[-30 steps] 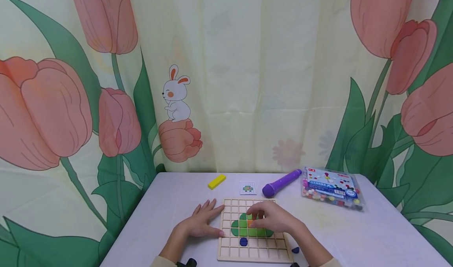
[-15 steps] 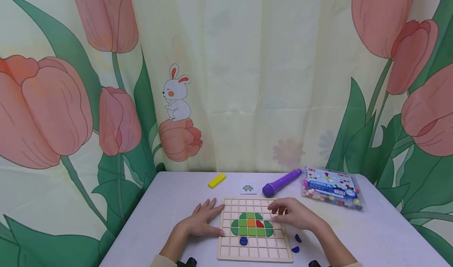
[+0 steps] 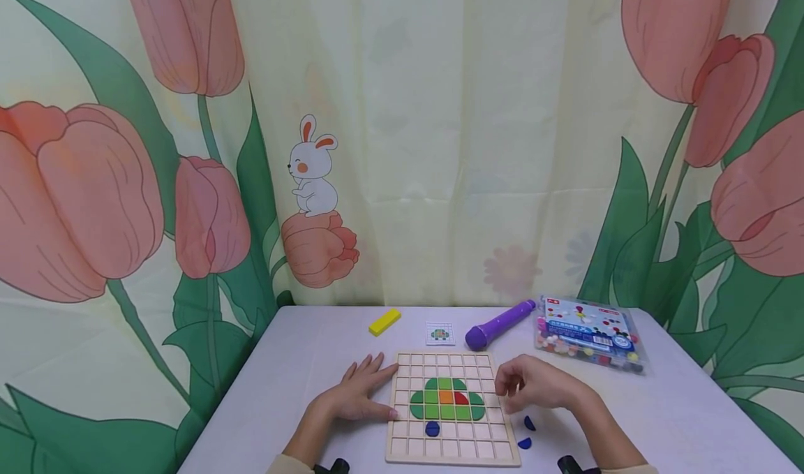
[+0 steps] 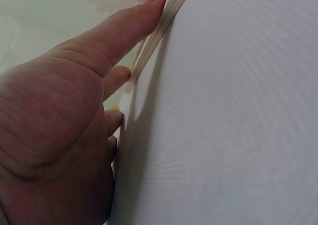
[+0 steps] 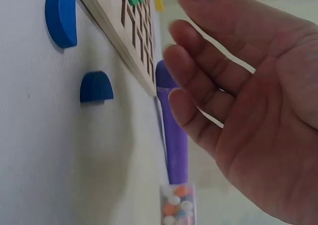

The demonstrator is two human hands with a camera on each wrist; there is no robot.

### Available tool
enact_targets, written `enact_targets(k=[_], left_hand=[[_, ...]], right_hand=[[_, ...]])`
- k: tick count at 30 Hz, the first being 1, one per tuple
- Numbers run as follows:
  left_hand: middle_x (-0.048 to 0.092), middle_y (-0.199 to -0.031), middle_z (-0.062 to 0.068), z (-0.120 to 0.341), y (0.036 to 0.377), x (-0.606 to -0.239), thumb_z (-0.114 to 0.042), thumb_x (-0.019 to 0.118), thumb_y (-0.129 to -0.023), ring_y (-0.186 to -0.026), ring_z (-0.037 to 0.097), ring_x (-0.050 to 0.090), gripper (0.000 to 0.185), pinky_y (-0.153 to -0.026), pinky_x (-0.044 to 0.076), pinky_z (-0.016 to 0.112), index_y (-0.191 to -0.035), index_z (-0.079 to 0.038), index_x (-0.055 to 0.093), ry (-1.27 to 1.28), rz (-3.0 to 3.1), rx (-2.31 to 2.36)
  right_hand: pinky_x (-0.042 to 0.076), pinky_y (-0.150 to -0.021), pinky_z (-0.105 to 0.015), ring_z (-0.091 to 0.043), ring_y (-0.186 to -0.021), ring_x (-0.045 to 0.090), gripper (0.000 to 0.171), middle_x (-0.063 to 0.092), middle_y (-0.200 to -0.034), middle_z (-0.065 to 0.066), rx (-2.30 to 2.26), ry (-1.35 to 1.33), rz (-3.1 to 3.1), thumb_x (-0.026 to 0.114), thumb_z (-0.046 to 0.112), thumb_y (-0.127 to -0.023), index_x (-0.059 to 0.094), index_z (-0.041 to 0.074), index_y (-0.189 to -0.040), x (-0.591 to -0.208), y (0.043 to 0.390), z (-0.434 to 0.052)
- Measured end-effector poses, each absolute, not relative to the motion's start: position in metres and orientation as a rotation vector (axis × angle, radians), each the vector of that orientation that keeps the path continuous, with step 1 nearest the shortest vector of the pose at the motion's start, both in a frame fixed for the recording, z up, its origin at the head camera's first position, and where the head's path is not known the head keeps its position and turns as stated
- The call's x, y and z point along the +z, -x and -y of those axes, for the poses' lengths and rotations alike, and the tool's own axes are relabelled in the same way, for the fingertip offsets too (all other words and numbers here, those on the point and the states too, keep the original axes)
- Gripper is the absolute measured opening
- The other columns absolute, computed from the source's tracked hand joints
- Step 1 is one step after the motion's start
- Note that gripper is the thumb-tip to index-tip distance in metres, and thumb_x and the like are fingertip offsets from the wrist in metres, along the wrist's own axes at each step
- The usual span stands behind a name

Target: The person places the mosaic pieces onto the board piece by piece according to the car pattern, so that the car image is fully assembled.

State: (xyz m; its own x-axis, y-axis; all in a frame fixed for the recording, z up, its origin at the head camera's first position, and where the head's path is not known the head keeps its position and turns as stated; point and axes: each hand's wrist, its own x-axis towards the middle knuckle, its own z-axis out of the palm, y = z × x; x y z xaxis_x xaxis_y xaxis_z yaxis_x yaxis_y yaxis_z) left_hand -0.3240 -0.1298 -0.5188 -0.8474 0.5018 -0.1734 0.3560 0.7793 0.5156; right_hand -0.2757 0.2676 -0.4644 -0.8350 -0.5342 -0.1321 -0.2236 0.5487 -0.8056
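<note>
A wooden grid board (image 3: pixel 408 450) lies on the table. Green pieces (image 3: pixel 447 412), an orange square (image 3: pixel 445 396) and a red piece (image 3: pixel 460 398) form a rounded shape in its cells, with a round blue piece (image 3: pixel 432 429) below. My left hand (image 3: pixel 359 394) touches the board's left edge with thumb and index finger, the other fingers spread. Just past the right edge hovers my right hand (image 3: pixel 543 383); its fingers are loosely bent and hold nothing in the right wrist view. Two blue half-round pieces (image 5: pixel 96 86) lie on the table near it.
Behind the board are a yellow block (image 3: pixel 384 322), a small pattern card (image 3: pixel 440 334) and a purple microphone-shaped object (image 3: pixel 499 326). A clear case (image 3: pixel 590 334) of colourful beads or balls stands at the back right. A tulip-print curtain (image 3: pixel 414 146) hangs behind the table.
My right hand has moved right, off the pieces to beside the board's right edge, uncovering the red piece and the second loose blue half-round. My left hand has stayed put.
</note>
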Motion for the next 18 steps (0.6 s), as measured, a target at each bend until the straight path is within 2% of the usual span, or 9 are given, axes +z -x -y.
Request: enact_targets(k=[6,14,18], left_hand=[[0.019,-0.174,0.014,0.1305,0.3244,-0.5205,-0.07,0.077,-0.079,-0.163,0.039,0.007,0.098,-0.128,0.003,0.067,-0.161,-0.032,0.04,-0.67,-2.674,0.684],[0.019,-0.174,0.014,0.1308,0.324,-0.5203,-0.07,0.077,-0.079,-0.163,0.038,0.007,0.098,-0.128,0.002,0.067,-0.161,-0.032,0.04,-0.679,-2.674,0.698],[0.019,-0.174,0.013,0.131,0.3241,-0.5207,-0.07,0.077,-0.079,-0.163,0.038,0.007,0.098,-0.128,0.003,0.067,-0.161,-0.032,0.039,-0.684,-2.675,0.697]], right_hand=[[0.044,-0.065,-0.024,-0.016,-0.078,0.057,0.02,0.066,-0.084,-0.002,-1.114,0.641,-2.351,0.085,0.0,-0.079,0.074,0.006,-0.095,-0.4654,0.2733,-0.2737],[0.043,-0.071,-0.029,-0.014,-0.076,0.056,0.021,0.068,-0.081,-0.002,-1.114,0.636,-2.216,0.083,-0.007,-0.074,0.075,-0.001,-0.092,-0.4686,0.271,-0.2768],[0.043,-0.069,-0.025,-0.012,-0.075,0.055,0.022,0.066,-0.079,-0.001,-1.096,0.619,-2.195,0.084,-0.007,-0.072,0.075,0.0,-0.092,-0.4697,0.2704,-0.2777]])
